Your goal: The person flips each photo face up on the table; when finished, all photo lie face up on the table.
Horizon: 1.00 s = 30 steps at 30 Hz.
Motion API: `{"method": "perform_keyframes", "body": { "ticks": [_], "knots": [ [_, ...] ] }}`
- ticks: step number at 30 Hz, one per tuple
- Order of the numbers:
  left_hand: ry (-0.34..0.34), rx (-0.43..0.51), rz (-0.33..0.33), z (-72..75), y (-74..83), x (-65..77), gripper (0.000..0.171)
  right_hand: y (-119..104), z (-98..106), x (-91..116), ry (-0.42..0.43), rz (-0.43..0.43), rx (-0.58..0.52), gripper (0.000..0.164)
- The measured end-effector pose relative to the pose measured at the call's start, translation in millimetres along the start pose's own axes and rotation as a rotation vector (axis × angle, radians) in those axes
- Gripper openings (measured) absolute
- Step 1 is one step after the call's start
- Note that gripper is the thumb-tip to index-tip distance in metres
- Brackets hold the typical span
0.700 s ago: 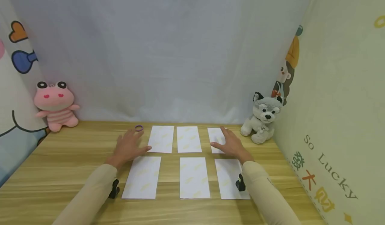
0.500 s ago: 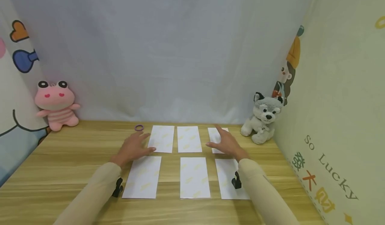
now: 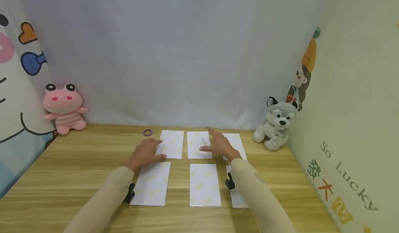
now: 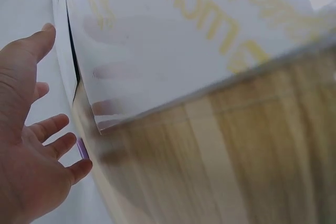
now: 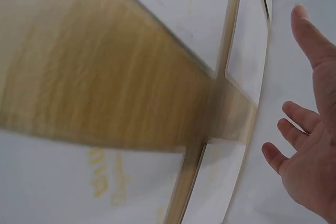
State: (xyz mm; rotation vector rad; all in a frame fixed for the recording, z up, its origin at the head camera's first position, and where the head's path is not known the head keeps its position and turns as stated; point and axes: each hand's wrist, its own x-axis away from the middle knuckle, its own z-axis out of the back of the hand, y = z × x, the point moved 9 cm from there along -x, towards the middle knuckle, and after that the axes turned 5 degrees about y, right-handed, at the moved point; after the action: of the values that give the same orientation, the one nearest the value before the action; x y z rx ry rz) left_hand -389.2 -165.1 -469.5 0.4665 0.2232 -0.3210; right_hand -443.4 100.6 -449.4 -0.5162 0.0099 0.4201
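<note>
Several white cards with faint yellow print lie in two rows on the wooden table. My left hand (image 3: 145, 154), fingers spread and holding nothing, hovers at the left edge of the back left card (image 3: 173, 143), behind the front left card (image 3: 152, 186). My right hand (image 3: 221, 145) reaches between the back middle card (image 3: 194, 141) and the back right card (image 3: 236, 141), thumb and fingers apart, with nothing in it. In the right wrist view, the fingers (image 5: 293, 132) are loosely bent. The right sleeve hides part of the front right card (image 3: 238, 197). The front middle card (image 3: 205, 184) is fully visible.
A purple ring (image 3: 148, 132) lies near the table's back edge, left of the cards. A pink frog plush (image 3: 64, 108) sits at the back left, a grey dog plush (image 3: 275, 125) at the back right. A white curtain (image 3: 187, 53) hangs behind the table (image 3: 93, 157).
My right hand has moved left from over the back right card toward the back middle one. My left hand has shifted slightly right. The head view has turned a little left.
</note>
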Motion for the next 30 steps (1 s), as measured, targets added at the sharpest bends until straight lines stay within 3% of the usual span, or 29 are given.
{"method": "perform_keyframes", "body": {
  "ticks": [5,15,25,30],
  "knots": [
    [-0.028,-0.014,0.03,1.8,5.0,0.3,0.064,-11,-9,-12,0.003,0.013,-0.015,0.101],
    [-0.049,-0.085,0.046,-2.1,0.6,-3.7,0.058,-28,-34,-40,0.033,0.021,-0.07,0.097],
    [-0.098,-0.133,0.086,-10.8,0.1,-4.0,0.051,-40,-53,-55,0.041,0.024,-0.022,0.092],
    [-0.078,-0.136,0.085,-10.5,0.8,-3.2,0.05,-39,-56,-60,0.049,0.008,0.001,0.089]
  ]
}}
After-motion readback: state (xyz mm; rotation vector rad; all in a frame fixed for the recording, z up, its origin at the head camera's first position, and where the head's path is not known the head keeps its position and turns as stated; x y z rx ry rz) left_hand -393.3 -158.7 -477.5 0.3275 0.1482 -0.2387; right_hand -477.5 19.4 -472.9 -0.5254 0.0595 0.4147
